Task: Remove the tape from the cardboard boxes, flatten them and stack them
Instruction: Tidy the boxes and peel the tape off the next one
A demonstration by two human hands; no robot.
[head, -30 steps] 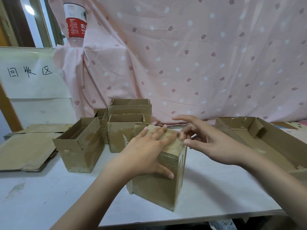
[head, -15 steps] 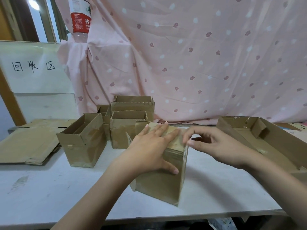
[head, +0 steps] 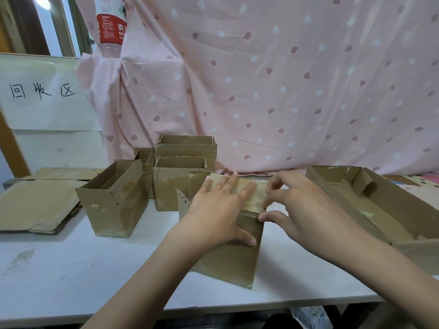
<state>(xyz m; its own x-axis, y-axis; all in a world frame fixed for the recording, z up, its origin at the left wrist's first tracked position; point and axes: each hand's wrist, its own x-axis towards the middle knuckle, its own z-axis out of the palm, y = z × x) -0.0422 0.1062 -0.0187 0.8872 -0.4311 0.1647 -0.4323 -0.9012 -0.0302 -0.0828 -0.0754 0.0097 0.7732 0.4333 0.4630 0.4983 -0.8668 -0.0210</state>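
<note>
A closed brown cardboard box [head: 228, 252] stands upright on the white table [head: 71, 269], near its front edge and about at the middle of the view. The person's left hand [head: 218, 210] lies flat on the box's top, fingers straight and spread toward the far edge, the thumb reaching down over the near face. The right hand [head: 301, 210] is at the box's right upper edge — its fingertips [head: 267, 201] curl in against the glossy strip of tape [head: 251, 205] that runs over the top and down the side, with the thumb just below at the corner. Whether the fingers have actually pinched the tape or only touch it cannot be told.

Behind and to the left of the held box stands a cluster of open brown cardboard boxes [head: 183, 162], and nearer the left an open rectangular cardboard box with a taped side [head: 114, 207], apart from the hands. Further left lie flattened sheets of cardboard [head: 35, 205] — stacked at the table's left end. To the right, well clear of the right hand, sits a wide shallow cardboard tray [head: 370, 205]. A pink patterned cloth [head: 285, 79] hangs behind the table, with a clear plastic bottle bearing a red label [head: 110, 27] at the upper left and a white sign with handwritten characters [head: 42, 91] below it.
</note>
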